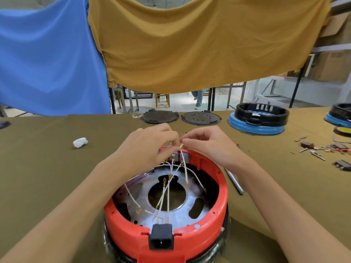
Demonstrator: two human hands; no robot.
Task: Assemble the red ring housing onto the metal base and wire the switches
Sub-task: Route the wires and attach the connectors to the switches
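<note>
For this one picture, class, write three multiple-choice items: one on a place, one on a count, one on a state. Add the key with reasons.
1. Where is the black socket on the red ring?
A. On its near edge
B. On its far edge
C. Lying on the cloth

2. How many dark round plates lie side by side at the table's far edge?
A. One
B. Two
C. Four

3. What are the hands doing?
A. Resting flat on the cloth
B. Pinching wire ends above the ring's far side
C. Lifting the ring

Key: 1 A, the socket sits in the ring wall nearest the camera. 2 B, one plate lies beside another plate. 3 B, the left hand and right hand meet fingertip to fingertip on white wires.
</note>
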